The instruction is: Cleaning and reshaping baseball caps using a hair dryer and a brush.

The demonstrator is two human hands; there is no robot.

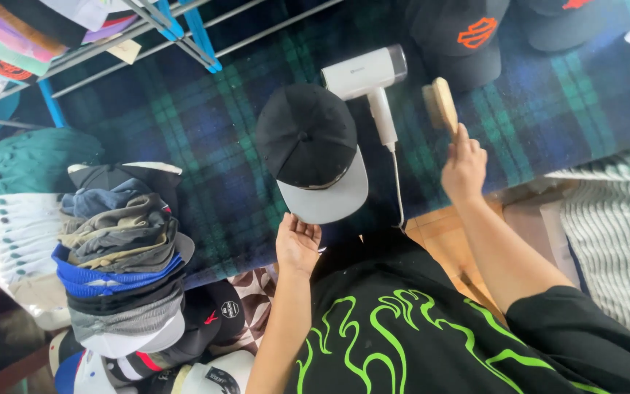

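While the right hand [464, 166] is gripping a wooden brush [441, 103], the left hand [297, 243] is touching the cap's brim.

Left fingers are lying loosely spread at the grey brim's near edge; the black cap [313, 149] is sitting just ahead on the plaid surface [205, 146], brim pointing toward the person. A white steamer [370, 82] is lying between cap and brush; stacked caps [122, 255] are crowding the left.

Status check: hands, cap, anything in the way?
Left hand open, at the cap's grey brim. Right hand grips a wooden brush, raised off the cap. White steamer lies between cap and brush.
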